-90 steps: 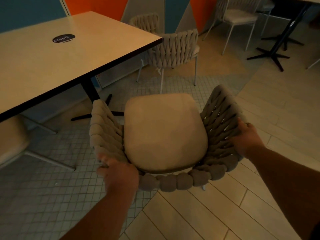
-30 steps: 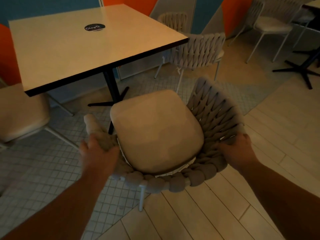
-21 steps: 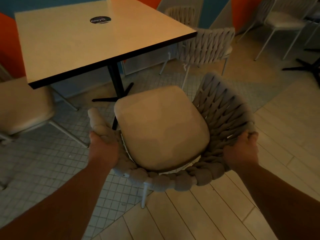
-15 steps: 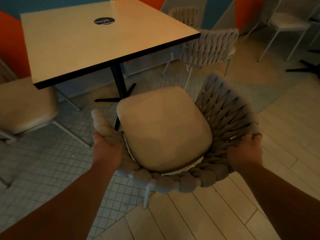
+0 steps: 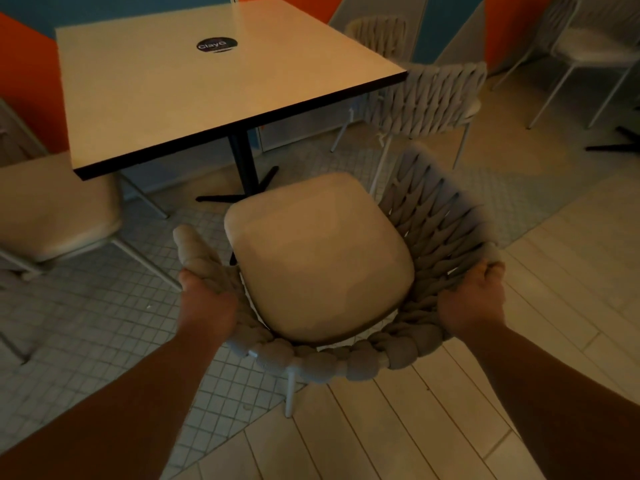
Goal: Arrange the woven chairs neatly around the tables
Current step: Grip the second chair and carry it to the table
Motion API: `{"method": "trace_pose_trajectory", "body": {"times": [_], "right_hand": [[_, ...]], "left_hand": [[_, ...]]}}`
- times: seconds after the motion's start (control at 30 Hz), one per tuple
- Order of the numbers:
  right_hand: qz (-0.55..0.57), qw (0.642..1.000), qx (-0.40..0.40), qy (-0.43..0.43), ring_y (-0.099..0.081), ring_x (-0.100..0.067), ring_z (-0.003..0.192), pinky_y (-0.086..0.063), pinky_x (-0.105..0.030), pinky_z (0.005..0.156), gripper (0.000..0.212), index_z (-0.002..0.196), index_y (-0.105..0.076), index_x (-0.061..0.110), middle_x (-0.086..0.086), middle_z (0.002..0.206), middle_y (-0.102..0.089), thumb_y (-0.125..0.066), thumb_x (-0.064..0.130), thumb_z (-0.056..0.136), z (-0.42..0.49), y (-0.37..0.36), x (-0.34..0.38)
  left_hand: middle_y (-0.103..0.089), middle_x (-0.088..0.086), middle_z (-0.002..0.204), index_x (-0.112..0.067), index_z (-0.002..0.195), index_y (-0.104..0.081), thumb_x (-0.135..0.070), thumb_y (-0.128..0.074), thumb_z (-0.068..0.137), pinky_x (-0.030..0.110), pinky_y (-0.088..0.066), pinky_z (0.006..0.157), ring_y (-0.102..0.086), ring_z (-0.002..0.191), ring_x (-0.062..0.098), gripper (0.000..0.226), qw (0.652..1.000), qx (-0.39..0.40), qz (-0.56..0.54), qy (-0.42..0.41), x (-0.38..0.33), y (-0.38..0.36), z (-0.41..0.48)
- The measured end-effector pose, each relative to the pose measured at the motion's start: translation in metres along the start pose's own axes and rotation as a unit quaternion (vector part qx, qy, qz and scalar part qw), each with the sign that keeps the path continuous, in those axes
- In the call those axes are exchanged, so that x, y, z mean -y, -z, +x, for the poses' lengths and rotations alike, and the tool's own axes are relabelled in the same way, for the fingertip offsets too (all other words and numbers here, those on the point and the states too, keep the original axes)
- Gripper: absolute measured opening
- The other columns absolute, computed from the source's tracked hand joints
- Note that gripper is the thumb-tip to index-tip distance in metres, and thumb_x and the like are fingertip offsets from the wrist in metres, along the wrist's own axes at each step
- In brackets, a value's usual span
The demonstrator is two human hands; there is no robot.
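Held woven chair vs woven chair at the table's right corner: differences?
The held chair: left hand and right hand grip its rim; corner chair stands untouched. The held chair shows its cushion from above; corner chair shows mostly its back's outside. Both: grey woven backs, pale legs.

Reaches forward and down with both bare forearms, well apart. Grips the woven chair (image 5: 318, 258) by its braided rim: left hand (image 5: 207, 306) on the left side, right hand (image 5: 474, 303) on the right, fingers curled.
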State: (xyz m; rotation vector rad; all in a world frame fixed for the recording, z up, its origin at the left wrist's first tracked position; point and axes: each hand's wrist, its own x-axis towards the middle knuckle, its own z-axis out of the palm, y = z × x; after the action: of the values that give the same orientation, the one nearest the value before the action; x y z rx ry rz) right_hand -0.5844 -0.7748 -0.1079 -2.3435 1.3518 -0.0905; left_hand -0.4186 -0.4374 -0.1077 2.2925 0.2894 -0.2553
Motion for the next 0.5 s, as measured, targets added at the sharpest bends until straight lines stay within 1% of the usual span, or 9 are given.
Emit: {"method": "trace_pose_trajectory", "body": {"times": [0.07,0.13,0.2,0.27,0.3,0.33,0.4,0.43,0.5], "right_hand": [[-0.036,0.998,0.056,0.015,-0.011,-0.049,0.147,-0.023,-0.050,0.120,0.087,0.156,0.001,0.001,-0.024,0.162,0.012,-0.055,0.028,0.095,0.000,0.003,0.005],[-0.070,0.991,0.109,0.017,-0.005,-0.049,0.147,-0.022,-0.049,0.121,0.097,0.158,0.002,0.008,-0.023,0.160,0.021,-0.060,0.043,0.092,0.002,0.009,0.007],[-0.082,0.986,0.146,0.014,-0.002,-0.045,0.149,-0.022,-0.050,0.121,0.105,0.159,0.001,0.015,-0.017,0.161,0.024,-0.061,0.058,0.087,0.000,0.022,0.010],[-0.083,0.986,0.139,0.040,-0.003,-0.038,0.150,-0.023,-0.052,0.121,0.105,0.159,-0.005,0.015,-0.014,0.165,0.010,-0.061,0.063,0.085,-0.005,0.039,0.017],[-0.084,0.986,0.129,0.070,-0.003,-0.035,0.151,-0.022,-0.052,0.121,0.101,0.159,-0.010,0.014,-0.013,0.166,0.002,-0.060,0.062,0.086,-0.012,0.049,0.023],[-0.082,0.984,0.120,0.102,-0.002,-0.032,0.153,-0.018,-0.050,0.123,0.095,0.159,-0.011,0.014,-0.012,0.167,-0.002,-0.058,0.059,0.089,-0.020,0.058,0.031],[-0.067,0.980,0.103,0.157,0.001,-0.027,0.154,-0.011,-0.045,0.123,0.087,0.160,-0.011,0.016,-0.008,0.167,-0.005,-0.055,0.054,0.094,-0.035,0.071,0.053],[-0.065,0.978,0.096,0.175,0.001,-0.025,0.154,-0.010,-0.045,0.123,0.086,0.160,-0.012,0.018,-0.006,0.167,-0.007,-0.053,0.055,0.095,-0.044,0.077,0.062],[-0.072,0.973,0.093,0.197,0.000,-0.024,0.154,-0.011,-0.045,0.123,0.086,0.160,-0.012,0.019,-0.004,0.167,-0.010,-0.050,0.059,0.093,-0.058,0.091,0.080]], "left_hand": [[-0.056,0.027,0.122,-0.003,0.143,-0.031,-0.002,-0.062,0.087,0.048,-0.047,0.083,-0.058,0.106,0.044,0.065,1.000,-0.006,0.007,0.010,-0.004,0.004,0.007],[-0.054,0.028,0.128,-0.004,0.146,-0.029,-0.004,-0.065,0.087,0.052,-0.047,0.091,-0.057,0.112,0.046,0.070,1.000,0.001,0.008,0.019,-0.007,0.006,0.016],[-0.052,0.030,0.131,-0.004,0.149,-0.026,-0.005,-0.066,0.087,0.054,-0.048,0.094,-0.055,0.114,0.047,0.073,0.999,0.020,0.006,0.031,-0.013,0.010,0.018],[-0.050,0.031,0.133,-0.003,0.150,-0.022,-0.007,-0.066,0.088,0.054,-0.047,0.096,-0.054,0.116,0.048,0.076,0.998,0.046,0.025,0.041,-0.016,0.016,0.017],[-0.048,0.032,0.136,-0.002,0.150,-0.021,-0.011,-0.068,0.088,0.054,-0.046,0.098,-0.052,0.118,0.049,0.079,0.996,0.067,0.047,0.047,-0.020,0.021,0.015],[-0.044,0.032,0.139,-0.001,0.151,-0.020,-0.019,-0.070,0.088,0.055,-0.044,0.100,-0.049,0.122,0.050,0.082,0.992,0.087,0.071,0.049,-0.020,0.027,0.016],[-0.036,0.028,0.147,-0.002,0.150,-0.023,-0.043,-0.069,0.085,0.059,-0.040,0.105,-0.042,0.131,0.047,0.090,0.988,0.099,0.113,0.020,-0.029,0.048,0.017],[-0.034,0.024,0.150,-0.004,0.151,-0.024,-0.052,-0.064,0.084,0.060,-0.039,0.107,-0.039,0.135,0.044,0.091,0.987,0.094,0.133,-0.015,-0.035,0.060,0.014],[-0.034,0.018,0.155,-0.007,0.153,-0.026,-0.054,-0.053,0.091,0.057,-0.033,0.114,-0.033,0.142,0.037,0.082,0.979,0.085,0.146,-0.110,-0.053,0.093,0.005]]}}
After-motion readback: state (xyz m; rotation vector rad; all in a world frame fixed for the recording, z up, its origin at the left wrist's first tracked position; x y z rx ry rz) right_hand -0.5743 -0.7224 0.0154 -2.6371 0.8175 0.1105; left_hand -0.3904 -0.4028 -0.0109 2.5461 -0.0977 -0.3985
